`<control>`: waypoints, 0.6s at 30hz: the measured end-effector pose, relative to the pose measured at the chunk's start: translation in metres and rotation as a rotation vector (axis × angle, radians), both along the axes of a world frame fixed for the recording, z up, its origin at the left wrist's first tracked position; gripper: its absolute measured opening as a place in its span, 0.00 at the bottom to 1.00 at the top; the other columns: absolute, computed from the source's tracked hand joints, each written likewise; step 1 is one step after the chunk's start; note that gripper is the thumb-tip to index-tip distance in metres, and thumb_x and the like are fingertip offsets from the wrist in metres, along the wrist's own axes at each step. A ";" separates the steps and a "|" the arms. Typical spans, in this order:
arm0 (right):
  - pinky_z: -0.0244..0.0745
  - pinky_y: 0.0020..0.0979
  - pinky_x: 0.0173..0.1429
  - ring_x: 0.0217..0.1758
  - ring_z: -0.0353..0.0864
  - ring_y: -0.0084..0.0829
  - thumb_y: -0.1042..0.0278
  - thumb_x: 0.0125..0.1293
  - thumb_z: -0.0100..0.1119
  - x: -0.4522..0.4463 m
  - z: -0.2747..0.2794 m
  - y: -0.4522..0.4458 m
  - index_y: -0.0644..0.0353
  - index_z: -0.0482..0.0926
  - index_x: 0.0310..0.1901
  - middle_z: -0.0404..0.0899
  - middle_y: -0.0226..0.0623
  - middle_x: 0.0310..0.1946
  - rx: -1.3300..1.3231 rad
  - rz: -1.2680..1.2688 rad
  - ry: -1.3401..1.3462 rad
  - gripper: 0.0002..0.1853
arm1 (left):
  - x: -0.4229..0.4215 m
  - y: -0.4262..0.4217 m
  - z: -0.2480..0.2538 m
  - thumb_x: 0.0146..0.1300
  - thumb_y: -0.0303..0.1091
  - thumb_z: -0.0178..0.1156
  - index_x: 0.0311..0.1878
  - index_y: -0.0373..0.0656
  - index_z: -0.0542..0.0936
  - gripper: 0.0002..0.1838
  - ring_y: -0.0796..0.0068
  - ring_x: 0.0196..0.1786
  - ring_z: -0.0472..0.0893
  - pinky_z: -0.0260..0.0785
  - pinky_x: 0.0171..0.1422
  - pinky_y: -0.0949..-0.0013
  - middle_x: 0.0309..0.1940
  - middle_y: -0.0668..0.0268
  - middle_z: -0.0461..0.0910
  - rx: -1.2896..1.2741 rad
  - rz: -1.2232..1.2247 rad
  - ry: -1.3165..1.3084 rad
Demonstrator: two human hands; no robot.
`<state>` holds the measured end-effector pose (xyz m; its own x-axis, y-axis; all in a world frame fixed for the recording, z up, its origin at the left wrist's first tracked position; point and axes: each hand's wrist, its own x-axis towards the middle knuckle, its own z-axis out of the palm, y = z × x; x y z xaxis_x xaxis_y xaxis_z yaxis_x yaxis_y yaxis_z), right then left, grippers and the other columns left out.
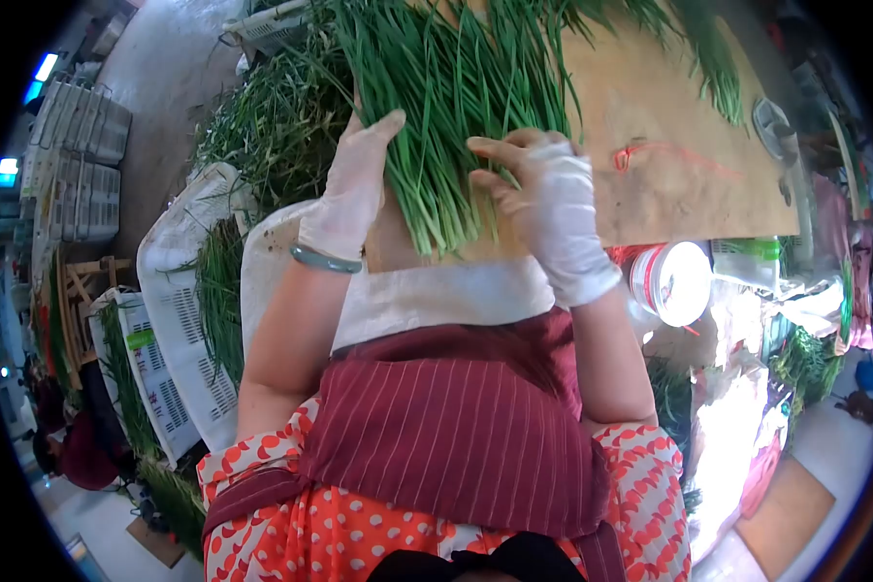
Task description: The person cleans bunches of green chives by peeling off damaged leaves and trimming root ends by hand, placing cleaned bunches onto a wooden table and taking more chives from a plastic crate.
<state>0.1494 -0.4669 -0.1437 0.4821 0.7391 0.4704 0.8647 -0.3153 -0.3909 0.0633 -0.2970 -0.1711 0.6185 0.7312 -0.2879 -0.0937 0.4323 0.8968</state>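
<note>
A thick bunch of long green garlic chives lies on a wooden board, its pale stem ends toward me. My left hand, in a thin white glove, holds the bunch along its left side. Its thumb rests over the stems, while its other fingers are largely hidden. A bracelet circles that wrist. At the bunch's right edge is my right hand, gloved too, with bent fingers and a gap between index finger and thumb. I see nothing clearly gripped in it; its far fingers are partly hidden.
More chives lie at the board's far right, beyond red string. A heap of loose greens is on the left, near white plastic crates. A round white-topped tub stands right of my lap. Stacked crates line the far left.
</note>
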 end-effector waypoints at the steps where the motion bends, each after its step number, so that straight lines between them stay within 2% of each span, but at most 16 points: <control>1: 0.66 0.39 0.46 0.41 0.75 0.36 0.62 0.50 0.63 -0.007 -0.006 0.004 0.48 0.82 0.37 0.78 0.32 0.34 -0.010 0.000 0.016 0.11 | -0.003 -0.003 -0.003 0.60 0.29 0.56 0.52 0.41 0.71 0.16 0.72 0.40 0.78 0.72 0.46 0.71 0.41 0.64 0.77 -0.011 -0.015 -0.045; 3: 0.65 0.39 0.45 0.37 0.77 0.35 0.59 0.51 0.62 -0.007 -0.016 0.018 0.52 0.82 0.33 0.79 0.34 0.30 -0.296 0.026 0.013 0.10 | -0.005 -0.005 0.000 0.58 0.29 0.60 0.54 0.41 0.70 0.20 0.73 0.43 0.77 0.70 0.50 0.72 0.43 0.64 0.77 -0.040 -0.046 -0.058; 4: 0.67 0.39 0.45 0.33 0.79 0.36 0.57 0.52 0.61 -0.008 -0.021 0.021 0.54 0.81 0.29 0.79 0.36 0.27 -0.234 0.021 0.042 0.10 | -0.005 -0.007 0.001 0.57 0.28 0.61 0.57 0.41 0.67 0.24 0.74 0.45 0.76 0.69 0.52 0.72 0.45 0.64 0.76 0.046 -0.055 -0.026; 6: 0.69 0.38 0.42 0.33 0.79 0.37 0.58 0.52 0.61 -0.003 -0.018 0.025 0.55 0.81 0.31 0.80 0.36 0.27 -0.229 -0.013 0.081 0.10 | -0.006 -0.009 0.007 0.52 0.21 0.63 0.65 0.41 0.59 0.37 0.75 0.51 0.74 0.64 0.56 0.73 0.49 0.64 0.74 0.181 -0.087 0.031; 8: 0.72 0.36 0.39 0.32 0.80 0.38 0.58 0.53 0.62 0.001 -0.016 0.022 0.55 0.82 0.32 0.81 0.36 0.27 -0.241 -0.050 0.132 0.11 | -0.007 -0.009 0.006 0.51 0.19 0.61 0.66 0.41 0.57 0.38 0.76 0.51 0.73 0.64 0.56 0.74 0.50 0.64 0.74 0.216 -0.095 0.036; 9: 0.73 0.35 0.37 0.30 0.80 0.37 0.59 0.54 0.62 0.006 -0.013 0.021 0.56 0.82 0.32 0.81 0.36 0.26 -0.147 -0.127 0.165 0.10 | -0.010 -0.010 0.004 0.51 0.17 0.59 0.67 0.41 0.55 0.39 0.76 0.50 0.73 0.64 0.55 0.74 0.50 0.64 0.74 0.245 -0.105 0.047; 10: 0.74 0.33 0.34 0.27 0.80 0.36 0.60 0.55 0.62 0.011 -0.009 0.021 0.57 0.82 0.33 0.81 0.36 0.25 -0.053 -0.203 0.196 0.10 | -0.012 -0.007 -0.001 0.50 0.15 0.53 0.65 0.41 0.59 0.36 0.74 0.48 0.75 0.66 0.55 0.74 0.49 0.63 0.74 0.233 -0.106 0.067; 11: 0.74 0.33 0.34 0.27 0.80 0.36 0.60 0.55 0.62 0.016 -0.003 0.023 0.57 0.82 0.33 0.81 0.36 0.25 -0.056 -0.199 0.197 0.10 | -0.012 -0.003 -0.005 0.50 0.15 0.53 0.65 0.41 0.59 0.36 0.74 0.48 0.75 0.66 0.55 0.74 0.49 0.63 0.74 0.231 -0.103 0.068; 13: 0.75 0.30 0.35 0.26 0.80 0.32 0.61 0.56 0.63 0.024 0.017 0.029 0.58 0.82 0.35 0.81 0.35 0.25 0.178 -0.262 0.279 0.10 | -0.015 0.002 -0.011 0.50 0.15 0.48 0.63 0.41 0.62 0.33 0.73 0.45 0.76 0.70 0.50 0.70 0.46 0.64 0.75 0.061 -0.077 0.012; 14: 0.75 0.30 0.35 0.26 0.80 0.32 0.61 0.56 0.63 0.027 0.031 0.034 0.58 0.82 0.35 0.81 0.35 0.25 0.177 -0.258 0.280 0.10 | -0.016 0.001 -0.010 0.48 0.17 0.48 0.52 0.38 0.71 0.23 0.71 0.39 0.76 0.73 0.43 0.66 0.40 0.64 0.76 -0.015 -0.016 -0.014; 15: 0.74 0.33 0.37 0.29 0.80 0.36 0.61 0.55 0.61 0.028 0.046 0.041 0.57 0.82 0.34 0.81 0.37 0.26 0.262 -0.186 0.270 0.10 | -0.018 0.007 -0.017 0.48 0.17 0.48 0.52 0.38 0.71 0.23 0.71 0.39 0.76 0.73 0.43 0.66 0.40 0.64 0.76 -0.014 -0.013 -0.013; 16: 0.74 0.37 0.40 0.33 0.80 0.41 0.61 0.55 0.59 0.028 0.054 0.048 0.56 0.82 0.33 0.80 0.40 0.28 0.347 -0.115 0.260 0.09 | -0.021 0.017 -0.026 0.48 0.17 0.48 0.50 0.39 0.71 0.22 0.71 0.36 0.76 0.72 0.41 0.68 0.36 0.65 0.76 -0.120 -0.019 -0.031; 17: 0.74 0.37 0.40 0.33 0.80 0.41 0.61 0.55 0.59 0.028 0.052 0.057 0.56 0.82 0.33 0.80 0.40 0.28 0.350 -0.112 0.260 0.09 | -0.024 0.024 -0.034 0.47 0.16 0.48 0.48 0.40 0.72 0.22 0.72 0.33 0.76 0.72 0.39 0.70 0.33 0.65 0.75 -0.225 -0.025 -0.050; 18: 0.74 0.37 0.40 0.34 0.80 0.41 0.61 0.56 0.60 0.028 0.050 0.067 0.55 0.81 0.37 0.80 0.40 0.31 0.391 0.028 0.136 0.11 | -0.024 0.017 -0.022 0.47 0.18 0.48 0.39 0.38 0.73 0.14 0.70 0.31 0.75 0.71 0.37 0.69 0.31 0.65 0.74 -0.255 0.016 -0.047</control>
<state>0.1776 -0.3996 -0.0936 0.5413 0.5313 0.6517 0.8031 -0.0970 -0.5879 0.0392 -0.2803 -0.1932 0.6241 0.6486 -0.4356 -0.1411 0.6419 0.7537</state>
